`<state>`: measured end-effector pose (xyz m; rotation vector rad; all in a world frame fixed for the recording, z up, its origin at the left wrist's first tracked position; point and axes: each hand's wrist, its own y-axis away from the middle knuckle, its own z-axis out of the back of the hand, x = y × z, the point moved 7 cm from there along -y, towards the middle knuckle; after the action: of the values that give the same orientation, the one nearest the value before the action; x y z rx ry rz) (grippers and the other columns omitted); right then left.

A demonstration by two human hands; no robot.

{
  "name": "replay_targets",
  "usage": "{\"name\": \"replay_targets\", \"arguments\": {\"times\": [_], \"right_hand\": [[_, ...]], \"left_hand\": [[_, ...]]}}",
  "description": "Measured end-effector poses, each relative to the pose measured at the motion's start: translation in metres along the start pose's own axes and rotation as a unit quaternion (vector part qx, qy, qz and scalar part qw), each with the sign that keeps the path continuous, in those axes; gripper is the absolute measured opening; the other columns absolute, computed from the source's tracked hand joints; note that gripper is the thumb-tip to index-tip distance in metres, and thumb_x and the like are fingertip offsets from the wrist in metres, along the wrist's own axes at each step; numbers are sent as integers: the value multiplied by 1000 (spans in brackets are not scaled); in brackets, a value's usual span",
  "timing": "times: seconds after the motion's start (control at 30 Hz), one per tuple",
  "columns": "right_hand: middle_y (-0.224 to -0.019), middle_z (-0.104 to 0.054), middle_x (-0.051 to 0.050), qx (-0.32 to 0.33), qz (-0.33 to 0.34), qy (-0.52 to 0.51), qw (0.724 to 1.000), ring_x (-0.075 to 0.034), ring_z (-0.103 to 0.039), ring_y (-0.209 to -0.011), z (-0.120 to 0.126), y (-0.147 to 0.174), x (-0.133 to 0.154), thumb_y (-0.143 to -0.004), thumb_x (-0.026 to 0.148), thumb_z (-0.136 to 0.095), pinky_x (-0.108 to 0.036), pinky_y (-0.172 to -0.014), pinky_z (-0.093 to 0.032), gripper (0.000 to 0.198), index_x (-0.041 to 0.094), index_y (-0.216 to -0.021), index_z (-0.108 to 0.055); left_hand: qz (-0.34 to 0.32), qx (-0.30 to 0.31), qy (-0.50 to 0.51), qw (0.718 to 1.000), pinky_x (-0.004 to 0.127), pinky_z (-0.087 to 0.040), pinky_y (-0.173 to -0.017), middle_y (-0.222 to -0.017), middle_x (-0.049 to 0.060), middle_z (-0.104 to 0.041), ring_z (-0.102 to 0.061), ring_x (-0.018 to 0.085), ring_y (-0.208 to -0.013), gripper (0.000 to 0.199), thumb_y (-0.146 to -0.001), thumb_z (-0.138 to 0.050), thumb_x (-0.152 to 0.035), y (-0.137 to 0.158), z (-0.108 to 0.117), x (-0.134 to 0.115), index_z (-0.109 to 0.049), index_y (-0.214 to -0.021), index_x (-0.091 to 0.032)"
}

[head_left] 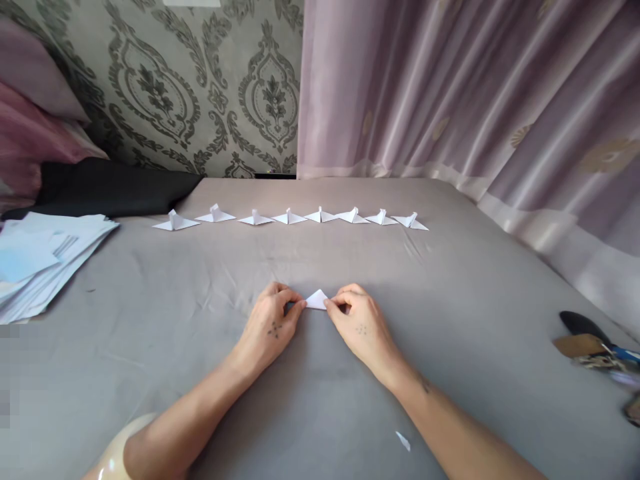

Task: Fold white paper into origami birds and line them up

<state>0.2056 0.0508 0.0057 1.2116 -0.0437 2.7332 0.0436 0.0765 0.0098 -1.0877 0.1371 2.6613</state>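
A small white folded paper triangle (317,300) is held between my two hands, its peak pointing away from me. My left hand (275,317) pinches the left corner between thumb and fingers. At the right corner, my right hand (357,317) has the same kind of pinch. Both hands are low over the grey sheet (310,260). Beyond them stands a row of several folded white paper figures (321,215), each with flat pointed sides and a raised middle.
A stack of papers (55,260) lies at the left beside a black cloth (105,190). Keys with a brown tag (580,345) are at the right edge. A paper scrap (403,441) lies near my right forearm. Purple curtains (400,87) hang along the right.
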Motion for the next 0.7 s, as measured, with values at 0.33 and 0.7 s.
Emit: {"name": "replay_targets", "arguments": {"times": [0.33, 0.7], "right_hand": [[-89, -62, 1, 2, -20, 45, 999, -11, -56, -63, -4, -2, -4, -82, 32, -59, -27, -61, -39, 20, 21, -66, -60], [-87, -63, 2, 4, -17, 69, 997, -11, -57, -65, -5, -4, -4, -84, 33, -59, -27, -59, -36, 22, 21, -66, -57]], "left_hand": [[18, -10, -23, 1000, 33, -48, -77, -98, 8, -57, -60, 19, -83, 19, -84, -50, -28, -1, -1, -3, -64, -78, -17], [35, -6, -25, 999, 33, -48, -73, -96, 7, -57, -58, 18, -79, 17, -82, -50, -30, -2, -2, -2, -61, -75, -18]]}}
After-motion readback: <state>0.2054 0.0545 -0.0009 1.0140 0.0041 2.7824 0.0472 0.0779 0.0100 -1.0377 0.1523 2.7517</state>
